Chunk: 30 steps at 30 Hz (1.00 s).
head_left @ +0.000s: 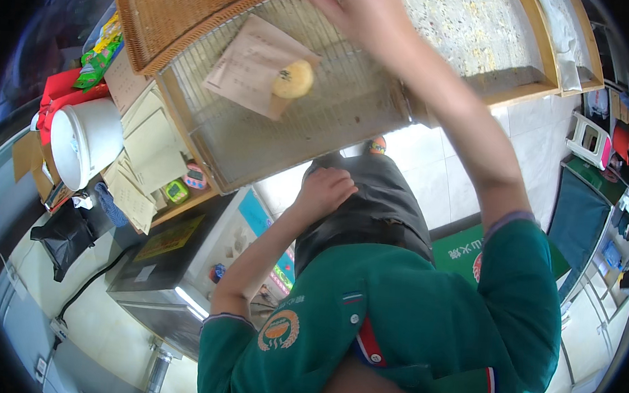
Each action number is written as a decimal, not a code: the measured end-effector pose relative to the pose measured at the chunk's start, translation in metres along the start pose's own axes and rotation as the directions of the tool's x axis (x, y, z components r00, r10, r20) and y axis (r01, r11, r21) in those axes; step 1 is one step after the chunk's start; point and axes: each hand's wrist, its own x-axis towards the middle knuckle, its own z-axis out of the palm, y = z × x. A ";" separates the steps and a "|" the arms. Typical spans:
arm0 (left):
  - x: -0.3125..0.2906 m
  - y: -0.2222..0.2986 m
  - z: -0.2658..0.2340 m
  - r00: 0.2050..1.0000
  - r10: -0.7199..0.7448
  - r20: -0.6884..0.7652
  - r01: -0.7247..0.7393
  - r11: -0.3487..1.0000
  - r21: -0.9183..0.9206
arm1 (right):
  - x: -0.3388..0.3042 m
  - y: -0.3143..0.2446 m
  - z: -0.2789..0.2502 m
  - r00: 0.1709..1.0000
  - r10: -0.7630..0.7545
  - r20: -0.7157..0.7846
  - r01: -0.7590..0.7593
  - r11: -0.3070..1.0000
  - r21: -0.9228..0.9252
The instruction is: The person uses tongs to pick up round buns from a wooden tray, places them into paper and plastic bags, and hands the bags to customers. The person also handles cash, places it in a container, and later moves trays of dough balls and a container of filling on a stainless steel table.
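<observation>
On the wire rack of the wooden-framed tray [260,150] lies a brown paper bag [247,63]. A round golden bun [293,79], with a dark fleck on top, rests at the bag's right end. My right hand [355,8] reaches past them to the top edge, by the wicker tray's rim; motion smears its fingers and the picture edge cuts them off. Below the wire-rack tray, my left hand [327,191] is held in front of my dark apron [371,207], its fingers curled and nothing showing in them. Neither hand touches the bun or the bag.
A wicker tray [174,15] stands at upper left. To the right, a crumb-strewn tray [482,41] has a wooden edge. Paper bags [152,136], small timers [176,191] and a white bucket [87,143] sit at left. A white stool [589,140] is at far right.
</observation>
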 end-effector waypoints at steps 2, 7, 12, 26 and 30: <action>-0.001 -0.006 0.050 0.962 -0.268 -0.051 0.260 0.957 -0.127 | -0.107 -0.038 -0.046 0.994 -0.102 -0.040 0.106 0.990 0.094; 0.043 -0.054 0.156 0.742 -0.629 -0.231 0.621 0.775 -0.114 | -0.329 -0.034 -0.038 0.586 0.634 0.505 -0.747 0.664 0.034; 0.066 -0.084 0.203 0.775 -0.577 -0.257 0.564 0.816 -0.129 | -0.389 0.005 0.051 0.656 0.683 0.322 -0.733 0.679 0.053; 0.091 -0.031 0.176 0.425 -0.894 -0.142 0.330 0.300 -0.895 | -0.365 -0.013 0.041 0.521 0.760 0.389 -0.773 0.227 0.593; 0.089 -0.040 0.161 0.604 -0.796 -0.052 0.340 0.316 -0.886 | -0.370 -0.001 0.045 0.405 0.681 0.610 -0.820 -0.024 0.571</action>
